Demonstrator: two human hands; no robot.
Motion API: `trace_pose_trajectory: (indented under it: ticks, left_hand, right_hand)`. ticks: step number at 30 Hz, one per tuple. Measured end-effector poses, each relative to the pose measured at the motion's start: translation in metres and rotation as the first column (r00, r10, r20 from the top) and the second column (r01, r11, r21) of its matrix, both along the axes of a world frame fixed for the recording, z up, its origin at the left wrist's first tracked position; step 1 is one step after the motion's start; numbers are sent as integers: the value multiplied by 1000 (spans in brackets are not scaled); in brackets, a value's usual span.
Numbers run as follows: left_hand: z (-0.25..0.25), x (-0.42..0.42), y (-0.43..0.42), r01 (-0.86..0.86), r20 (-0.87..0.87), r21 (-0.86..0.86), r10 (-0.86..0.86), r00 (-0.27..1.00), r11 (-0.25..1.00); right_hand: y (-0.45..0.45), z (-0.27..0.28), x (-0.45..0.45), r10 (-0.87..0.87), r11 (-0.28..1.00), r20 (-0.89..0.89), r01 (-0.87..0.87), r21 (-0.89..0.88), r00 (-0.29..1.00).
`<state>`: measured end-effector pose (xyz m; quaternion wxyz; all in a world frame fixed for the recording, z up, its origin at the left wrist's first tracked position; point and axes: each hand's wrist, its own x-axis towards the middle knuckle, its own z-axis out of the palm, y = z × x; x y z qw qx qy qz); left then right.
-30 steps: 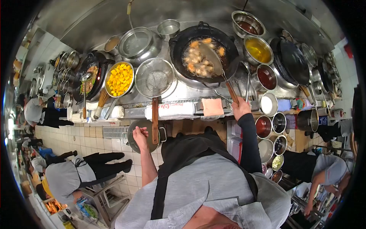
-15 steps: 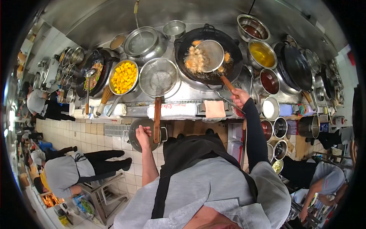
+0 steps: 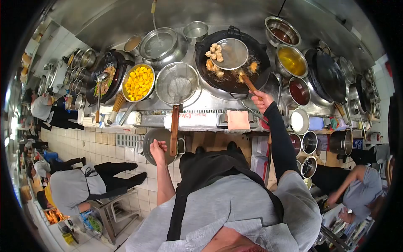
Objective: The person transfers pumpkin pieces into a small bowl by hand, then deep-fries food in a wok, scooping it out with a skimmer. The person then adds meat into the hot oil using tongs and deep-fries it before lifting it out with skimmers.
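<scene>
My right hand (image 3: 262,101) is wrapped round the wooden handle of a round strainer (image 3: 230,53) over the black wok (image 3: 261,63). Browned pieces (image 3: 215,53) lie at the strainer's left side, and others float in the dark oil. My left hand (image 3: 158,150) is raised over a large pot (image 3: 151,140) on the floor, fingers curled; whether they hold anything is hidden. Beside it hangs the wooden handle of a second strainer (image 3: 176,84), which rests on the counter. A metal pan of yellow cubes (image 3: 139,83) stands left of that strainer.
Bowls of yellow liquid (image 3: 292,60) and red sauce (image 3: 298,91) stand right of the wok. An orange cloth (image 3: 238,120) lies on the counter's front edge. Co-workers stand at the left (image 3: 71,189) and right (image 3: 365,191). A lidded pot (image 3: 158,44) is at the back.
The tool in my right hand went from a ladle to a strainer, which has since risen with browned pieces. The bubbling in the wok has lessened. The co-worker at right has moved their arms.
</scene>
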<state>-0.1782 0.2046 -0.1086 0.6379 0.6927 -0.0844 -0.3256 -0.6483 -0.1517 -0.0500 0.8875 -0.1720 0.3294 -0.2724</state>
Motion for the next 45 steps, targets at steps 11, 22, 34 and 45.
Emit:
trace_pose_trajectory:
  ticks: [11,22,34,45]
  left_hand:
    - [-29,-9,-10,452,-227,233,-404,886,861]
    - [21,-33,-20,516,-440,-41,-479,759,856]
    - [31,-34,-16,470,-465,-50,-437,770,881]
    - [31,-32,-18,473,-486,-17,-421,766,881]
  right_hand:
    - [54,40,28,46,991,-114,-60,-116,992]
    - [142,-19,164,-453,366,-573,-443,-818,683]
    - [102,41,89,-758,497,-584,-322,-806,291]
    - [35,62,35,-577,626,-731,-377,-682,364]
